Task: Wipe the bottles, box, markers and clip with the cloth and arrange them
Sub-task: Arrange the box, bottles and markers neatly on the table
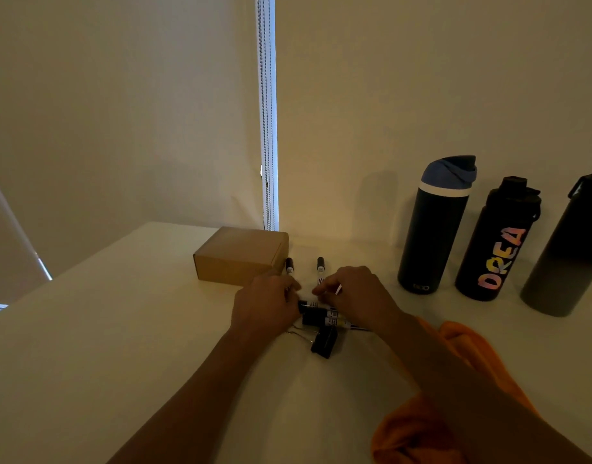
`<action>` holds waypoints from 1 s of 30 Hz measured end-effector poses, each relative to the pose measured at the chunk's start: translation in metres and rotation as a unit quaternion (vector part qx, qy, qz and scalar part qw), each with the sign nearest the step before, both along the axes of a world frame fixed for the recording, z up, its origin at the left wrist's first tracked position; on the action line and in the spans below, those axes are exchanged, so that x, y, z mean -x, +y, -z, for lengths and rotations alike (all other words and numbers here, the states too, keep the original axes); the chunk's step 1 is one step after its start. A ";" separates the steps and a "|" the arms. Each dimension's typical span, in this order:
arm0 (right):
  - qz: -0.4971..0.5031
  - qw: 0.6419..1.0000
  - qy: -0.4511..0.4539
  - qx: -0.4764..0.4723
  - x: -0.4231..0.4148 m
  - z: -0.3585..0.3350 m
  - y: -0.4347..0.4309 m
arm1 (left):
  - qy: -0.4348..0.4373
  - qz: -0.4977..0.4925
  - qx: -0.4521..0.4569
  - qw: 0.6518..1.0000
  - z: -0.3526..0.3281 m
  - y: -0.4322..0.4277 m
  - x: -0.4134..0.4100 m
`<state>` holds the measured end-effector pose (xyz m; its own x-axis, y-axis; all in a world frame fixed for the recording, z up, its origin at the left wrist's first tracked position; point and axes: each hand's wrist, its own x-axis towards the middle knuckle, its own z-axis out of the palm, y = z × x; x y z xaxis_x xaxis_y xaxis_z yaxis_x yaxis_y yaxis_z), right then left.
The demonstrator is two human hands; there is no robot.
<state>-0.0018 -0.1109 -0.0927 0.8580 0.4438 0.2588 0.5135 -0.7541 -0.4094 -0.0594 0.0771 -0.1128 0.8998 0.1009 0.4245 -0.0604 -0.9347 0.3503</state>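
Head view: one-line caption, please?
Left hand and right hand hold markers beside box, clip, bottles, orange cloth.

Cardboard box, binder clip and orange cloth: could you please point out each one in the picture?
cardboard box (pixel 242 246), head view, on its top face
binder clip (pixel 324 343), head view, on its black body
orange cloth (pixel 418 430), head view, on the lower fold below the right forearm

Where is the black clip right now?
In the head view, the black clip lies on the table near the middle, just nearer the person than the markers and left of the orange cloth.
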 end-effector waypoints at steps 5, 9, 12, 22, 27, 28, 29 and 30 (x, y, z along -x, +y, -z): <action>-0.028 0.999 0.044 0.004 0.004 -0.007 -0.003 | 0.013 0.056 -0.030 0.998 -0.003 0.013 0.007; -0.037 0.997 0.065 0.006 0.003 -0.009 0.001 | 0.030 0.083 -0.066 0.994 -0.008 0.019 0.009; -0.031 0.997 0.067 -0.022 0.001 -0.005 0.004 | 0.020 0.080 -0.074 0.994 -0.009 0.027 0.008; -0.033 0.997 0.037 -0.058 -0.006 0.011 0.018 | -0.010 0.076 -0.090 0.993 -0.014 0.025 0.010; -0.037 0.996 0.019 -0.074 -0.005 0.016 0.017 | -0.013 0.049 -0.117 0.992 -0.016 0.020 0.014; -0.036 0.996 0.016 -0.080 -0.005 0.017 0.016 | -0.014 0.045 -0.116 0.992 -0.016 0.020 0.014; -0.034 0.996 0.016 -0.086 -0.006 0.018 0.016 | -0.014 0.044 -0.114 0.992 -0.015 0.021 0.013; -0.031 0.995 0.017 -0.089 -0.006 0.018 0.015 | -0.016 0.044 -0.112 0.993 -0.014 0.022 0.013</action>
